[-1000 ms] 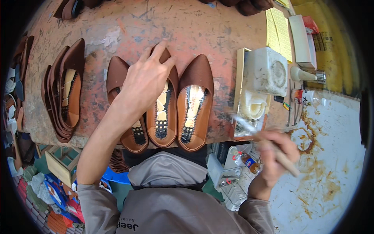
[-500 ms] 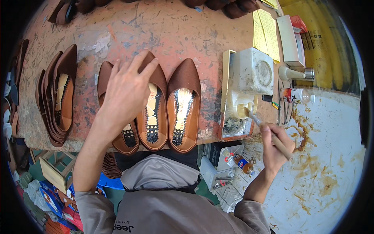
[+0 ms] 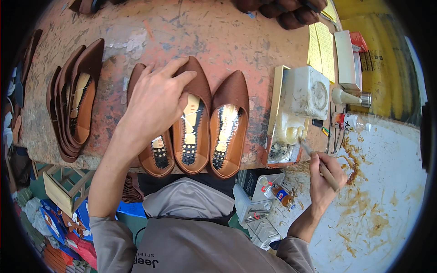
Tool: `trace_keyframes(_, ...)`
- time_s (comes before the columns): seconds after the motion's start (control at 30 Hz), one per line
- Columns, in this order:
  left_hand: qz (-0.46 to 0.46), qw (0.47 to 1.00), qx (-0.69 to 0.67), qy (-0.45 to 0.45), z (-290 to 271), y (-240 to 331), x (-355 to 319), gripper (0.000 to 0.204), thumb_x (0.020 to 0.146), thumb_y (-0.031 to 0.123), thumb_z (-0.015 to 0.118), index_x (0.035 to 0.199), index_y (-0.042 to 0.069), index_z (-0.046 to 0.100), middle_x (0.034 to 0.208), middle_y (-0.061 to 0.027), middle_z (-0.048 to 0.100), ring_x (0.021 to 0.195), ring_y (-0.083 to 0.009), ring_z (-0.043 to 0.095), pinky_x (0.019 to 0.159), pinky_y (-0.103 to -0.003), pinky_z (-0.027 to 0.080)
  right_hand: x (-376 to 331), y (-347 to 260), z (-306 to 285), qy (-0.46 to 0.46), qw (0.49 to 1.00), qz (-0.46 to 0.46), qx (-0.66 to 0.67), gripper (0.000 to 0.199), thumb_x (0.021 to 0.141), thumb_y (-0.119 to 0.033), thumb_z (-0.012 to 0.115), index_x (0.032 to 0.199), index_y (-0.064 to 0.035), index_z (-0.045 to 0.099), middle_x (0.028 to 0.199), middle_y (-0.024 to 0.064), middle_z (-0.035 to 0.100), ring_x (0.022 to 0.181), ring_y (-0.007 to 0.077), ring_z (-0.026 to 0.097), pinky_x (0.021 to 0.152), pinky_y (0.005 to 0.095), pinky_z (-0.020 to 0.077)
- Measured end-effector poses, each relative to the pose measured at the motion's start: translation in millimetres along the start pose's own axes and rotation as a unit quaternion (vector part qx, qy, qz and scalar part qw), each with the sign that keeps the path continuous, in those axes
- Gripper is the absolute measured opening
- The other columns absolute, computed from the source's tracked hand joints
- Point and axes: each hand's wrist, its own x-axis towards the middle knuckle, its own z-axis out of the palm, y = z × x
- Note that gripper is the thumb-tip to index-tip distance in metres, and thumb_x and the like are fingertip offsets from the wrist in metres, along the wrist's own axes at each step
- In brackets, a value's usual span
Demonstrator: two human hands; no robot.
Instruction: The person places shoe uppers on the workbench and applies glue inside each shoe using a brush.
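Observation:
Three brown pointed shoe uppers with tan linings stand side by side at the table's near edge. My left hand (image 3: 157, 98) lies over the left shoe upper (image 3: 157, 167) and the toe of the middle shoe upper (image 3: 198, 82), fingers spread; what its fingertips touch is partly hidden. The right shoe upper (image 3: 230, 93) is untouched. My right hand (image 3: 327, 175) is closed round the wooden handle of a brush (image 3: 328, 176). The brush's tip is at the near right rim of a white glue pot (image 3: 298, 123), which has pale glue in its mouth and sits in a shallow tray (image 3: 274, 100).
More brown uppers (image 3: 86, 109) are nested together at the left. Dark shoes (image 3: 291, 18) lie at the far edge. Yellow printed sheets (image 3: 321, 50), a white box (image 3: 348, 61), a nozzle bottle (image 3: 348, 97) and a drink bottle (image 3: 350, 122) line the right side.
My right hand has drawn the brush back from inside the pot's mouth to its rim. My left hand stays over the shoes. The whole view has shifted slightly.

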Motion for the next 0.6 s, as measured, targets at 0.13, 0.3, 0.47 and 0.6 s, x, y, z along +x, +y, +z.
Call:
trace_keyframes(0.13, 0.007, 0.998, -0.054, -0.010, -2, -8, 4, 0.042, 0.085, 0.010, 0.080, 0.126, 0.002, 0.077, 0.148, -0.0192, 0.067, 0.123, -0.0390, 0.071, 0.106, -0.047, 0.057, 8, -25, -29, -0.169, 0.963, 0.065, 0.202, 0.010, 0.087, -0.003, 0.081, 0.092, 0.0054, 0.080, 0.077, 0.0109, 0.076, 0.066, 0.0158, 0.066, 0.062, 0.0301, 0.0509)
trace_keyframes(0.3, -0.002, 0.996, -0.094, -0.007, -5, -11, 7, 0.035, 0.084, 0.013, 0.084, 0.117, 0.003, 0.081, 0.142, -0.0191, 0.071, 0.115, -0.0398, 0.075, 0.099, -0.046, 0.061, 22, -111, 17, -0.147, 0.920, -0.127, 0.339, 0.017, 0.085, -0.002, 0.082, 0.099, 0.0068, 0.080, 0.077, 0.0109, 0.075, 0.066, 0.0205, 0.068, 0.063, 0.0332, 0.0522)
trace_keyframes(0.47, 0.008, 0.996, -0.092, 0.006, 0, -17, 4, 0.031, 0.084, 0.017, 0.087, 0.112, 0.004, 0.083, 0.139, -0.0173, 0.073, 0.116, -0.0393, 0.074, 0.100, -0.049, 0.061, 34, -142, 85, -0.241, 0.901, -0.228, 0.280, 0.016, 0.085, 0.000, 0.084, 0.101, 0.0020, 0.081, 0.080, 0.0122, 0.075, 0.070, 0.0277, 0.070, 0.067, 0.0360, 0.0553)
trace_keyframes(0.6, 0.029, 0.995, -0.092, 0.036, 3, -20, 2, 0.028, 0.086, 0.018, 0.087, 0.109, 0.004, 0.083, 0.133, -0.0154, 0.074, 0.113, -0.0390, 0.075, 0.107, -0.052, 0.057, 35, -146, 88, -0.286, 0.898, -0.192, 0.274, 0.016, 0.085, -0.001, 0.085, 0.101, -0.0012, 0.081, 0.081, 0.0127, 0.075, 0.073, 0.0296, 0.071, 0.069, 0.0378, 0.0564)
